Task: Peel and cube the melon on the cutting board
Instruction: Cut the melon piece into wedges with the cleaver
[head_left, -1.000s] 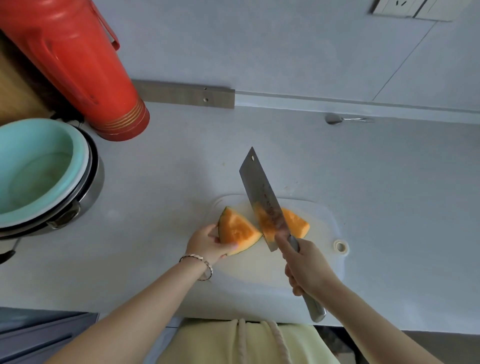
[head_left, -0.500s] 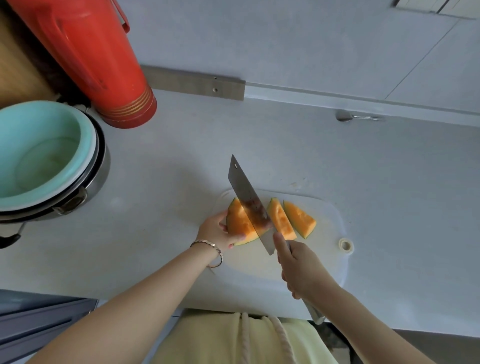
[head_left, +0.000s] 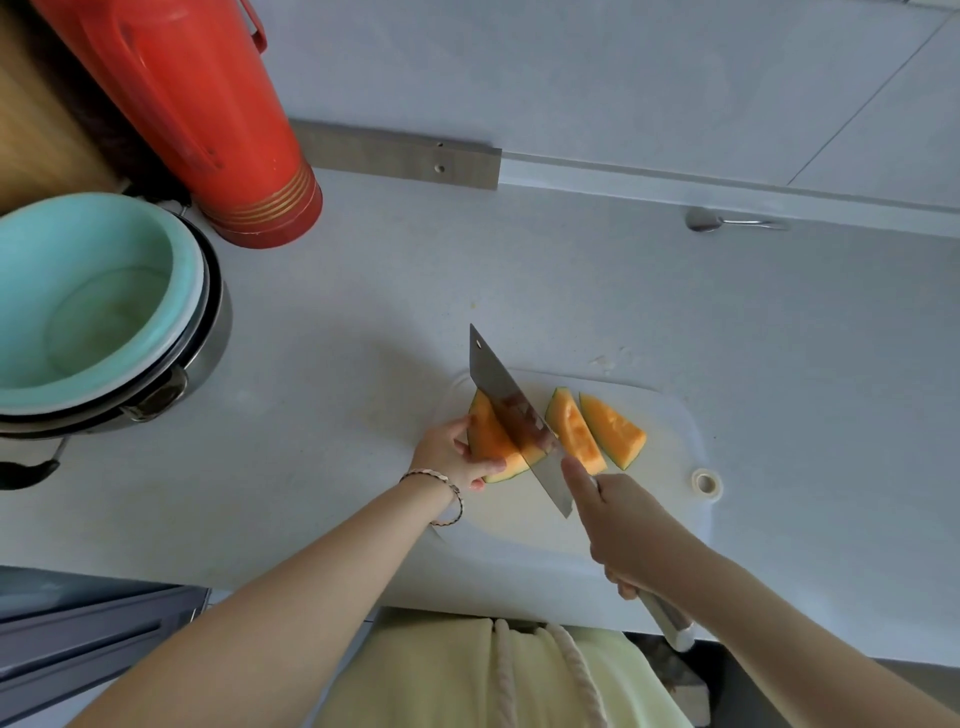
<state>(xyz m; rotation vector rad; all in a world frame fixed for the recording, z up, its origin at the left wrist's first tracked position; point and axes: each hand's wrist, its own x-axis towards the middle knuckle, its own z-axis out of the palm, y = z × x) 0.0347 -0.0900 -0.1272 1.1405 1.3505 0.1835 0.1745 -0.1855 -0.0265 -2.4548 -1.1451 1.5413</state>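
Left hand (head_left: 451, 457) curled round the melon wedge (head_left: 488, 441), holding it down at the left end of the board (head_left: 670, 519). Right hand (head_left: 621, 525) wrapped on the knife (head_left: 498, 387) handle, forefinger laid along the blade. The blade is set across the melon wedge. Two slices (head_left: 574, 439), skin on, lie just right of the knife. The board sits at the front of the worktop (head_left: 363, 364).

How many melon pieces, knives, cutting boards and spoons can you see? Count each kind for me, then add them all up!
Orange melon wedges with green rind: 3, one of them under the blade
Steel cleaver: 1
White plastic cutting board: 1
Metal spoon by the wall: 1
Total: 6
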